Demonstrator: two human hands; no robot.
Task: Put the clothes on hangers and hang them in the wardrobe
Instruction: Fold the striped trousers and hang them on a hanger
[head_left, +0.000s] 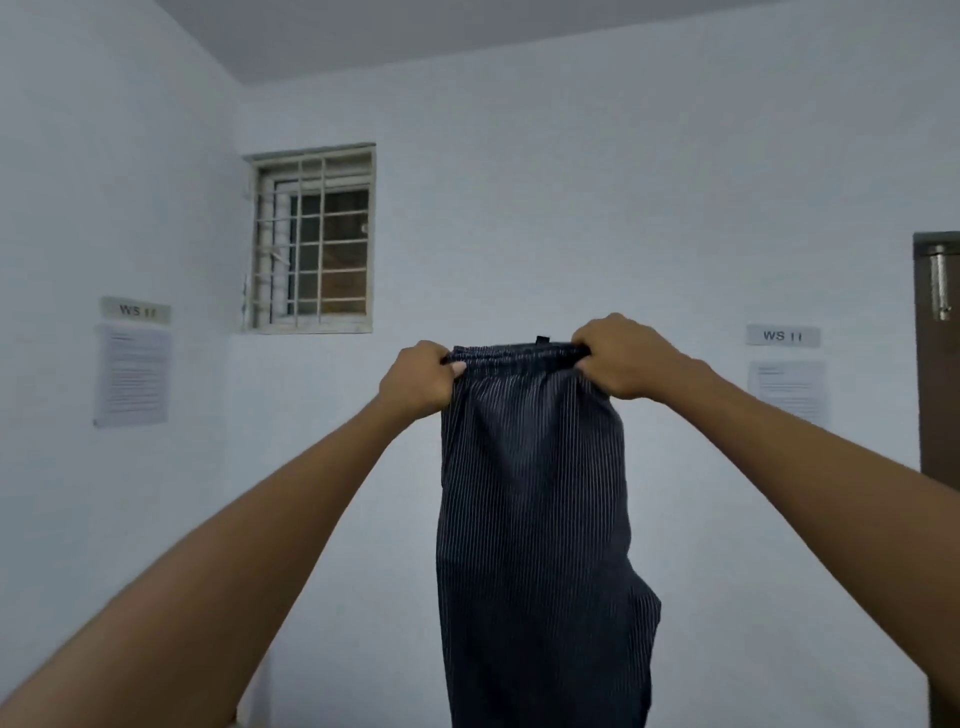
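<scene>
Left of the left hand: wall notice (132, 373) under a "WS 11" label (136, 310), then barred window (311, 239) up and left of it. Left hand (421, 382) fist-curled, gripping left end of waistband. Striped trousers (535, 519) hang straight down between both hands, held up at arm's length. Right hand (626, 358) curled, gripping right end of waistband. Right of it: second notice (787, 389), brown door (940, 364) at frame edge.
</scene>
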